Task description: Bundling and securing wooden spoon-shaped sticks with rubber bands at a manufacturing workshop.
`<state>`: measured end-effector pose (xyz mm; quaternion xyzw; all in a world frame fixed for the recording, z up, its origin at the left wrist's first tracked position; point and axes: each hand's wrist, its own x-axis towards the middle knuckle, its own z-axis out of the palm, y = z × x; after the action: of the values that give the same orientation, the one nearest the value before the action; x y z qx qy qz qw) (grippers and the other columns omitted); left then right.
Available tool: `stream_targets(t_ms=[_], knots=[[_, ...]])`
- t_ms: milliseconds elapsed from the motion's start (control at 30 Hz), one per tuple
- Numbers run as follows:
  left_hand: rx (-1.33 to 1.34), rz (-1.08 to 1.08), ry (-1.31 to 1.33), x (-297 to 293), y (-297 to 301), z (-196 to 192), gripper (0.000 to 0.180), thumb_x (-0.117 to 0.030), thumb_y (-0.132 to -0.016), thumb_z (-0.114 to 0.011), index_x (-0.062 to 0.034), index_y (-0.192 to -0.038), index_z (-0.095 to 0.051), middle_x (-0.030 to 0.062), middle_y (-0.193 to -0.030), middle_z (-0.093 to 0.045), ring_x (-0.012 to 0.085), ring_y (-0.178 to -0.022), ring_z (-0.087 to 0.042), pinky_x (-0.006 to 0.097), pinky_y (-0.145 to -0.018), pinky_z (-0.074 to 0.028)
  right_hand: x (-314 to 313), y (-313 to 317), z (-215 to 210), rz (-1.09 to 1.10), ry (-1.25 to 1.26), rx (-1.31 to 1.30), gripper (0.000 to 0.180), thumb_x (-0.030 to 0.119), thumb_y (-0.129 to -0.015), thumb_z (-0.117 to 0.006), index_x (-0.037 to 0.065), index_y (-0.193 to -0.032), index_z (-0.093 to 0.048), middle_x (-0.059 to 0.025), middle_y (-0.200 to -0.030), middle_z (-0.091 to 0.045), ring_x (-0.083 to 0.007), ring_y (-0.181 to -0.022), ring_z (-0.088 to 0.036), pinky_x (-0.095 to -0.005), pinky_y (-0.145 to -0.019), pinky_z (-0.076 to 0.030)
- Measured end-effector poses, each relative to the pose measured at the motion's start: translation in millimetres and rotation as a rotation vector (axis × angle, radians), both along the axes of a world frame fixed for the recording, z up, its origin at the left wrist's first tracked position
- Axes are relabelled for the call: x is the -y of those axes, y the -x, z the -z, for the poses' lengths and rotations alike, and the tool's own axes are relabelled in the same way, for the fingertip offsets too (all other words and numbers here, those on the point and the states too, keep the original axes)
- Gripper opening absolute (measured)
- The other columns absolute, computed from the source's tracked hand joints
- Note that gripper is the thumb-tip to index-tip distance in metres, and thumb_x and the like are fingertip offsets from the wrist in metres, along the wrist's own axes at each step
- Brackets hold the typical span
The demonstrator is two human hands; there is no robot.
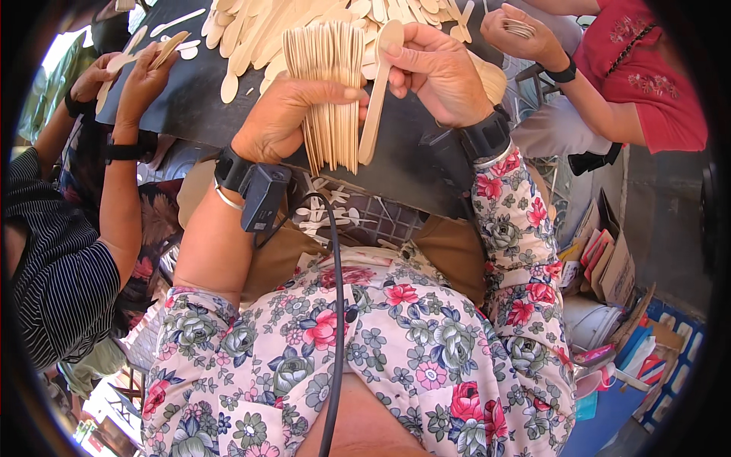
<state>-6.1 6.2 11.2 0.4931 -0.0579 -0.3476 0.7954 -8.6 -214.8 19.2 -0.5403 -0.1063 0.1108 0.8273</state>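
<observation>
My left hand (pixel 285 114) is closed around a thick stack of wooden spoons (pixel 326 57), held upright with the thumb across its front. Just to the right, a single wooden spoon (pixel 375 99) is pinched between the thumb and fingers of my right hand (pixel 444 76). It tilts slightly and sits close beside the stack; whether the two touch, I cannot tell. Behind both hands, a large loose pile of wooden spoons (pixel 259 38) covers the far part of the dark table (pixel 190 99).
On the left, a co-worker's hands (pixel 137 84) hold a few wooden spoons. Another person's hand (pixel 529 38) at the right grips a small stack. Fallen spoons (pixel 324 217) lie below the table edge. A box of cardboard pieces (pixel 609 266) stands at the right.
</observation>
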Motion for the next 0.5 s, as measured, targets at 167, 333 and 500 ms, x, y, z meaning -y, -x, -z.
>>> stream_targets(t_ms=[167,333,500], knots=[[0.028,-0.063,0.025,12.5,2.2,3.9,0.03,0.002,-0.08,-0.069,0.0015,-0.11,-0.064,0.0083,-0.098,-0.07,0.0183,-0.085,-0.069,0.032,-0.077,-0.057,3.0,0.2,2.0,-0.035,0.01,-0.007,0.016,0.009,-0.09,-0.067,0.0,-0.102,-0.065,-0.0034,-0.077,-0.065,-0.009,-0.062,-0.063,-0.0227,-0.053,-0.054],[-0.024,0.003,0.093,14.3,3.7,-2.4,0.031,0.002,-0.081,-0.066,0.0027,-0.112,-0.063,0.0116,-0.099,-0.07,0.0227,-0.086,-0.069,0.035,-0.077,-0.058,4.5,1.8,0.5,-0.039,0.068,-0.005,0.022,0.008,-0.089,-0.067,-0.001,-0.109,-0.063,-0.0049,-0.08,-0.066,-0.01,-0.064,-0.064,-0.0234,-0.055,-0.057],[-0.027,0.008,0.059,14.3,4.6,3.0,0.034,0.001,-0.083,-0.064,0.0049,-0.117,-0.059,0.0146,-0.103,-0.068,0.0256,-0.09,-0.069,0.037,-0.081,-0.057,1.1,8.1,-4.3,-0.006,0.133,-0.043,0.03,0.008,-0.091,-0.065,-0.004,-0.118,-0.058,-0.0074,-0.085,-0.065,-0.0126,-0.068,-0.066,-0.0263,-0.06,-0.058]])
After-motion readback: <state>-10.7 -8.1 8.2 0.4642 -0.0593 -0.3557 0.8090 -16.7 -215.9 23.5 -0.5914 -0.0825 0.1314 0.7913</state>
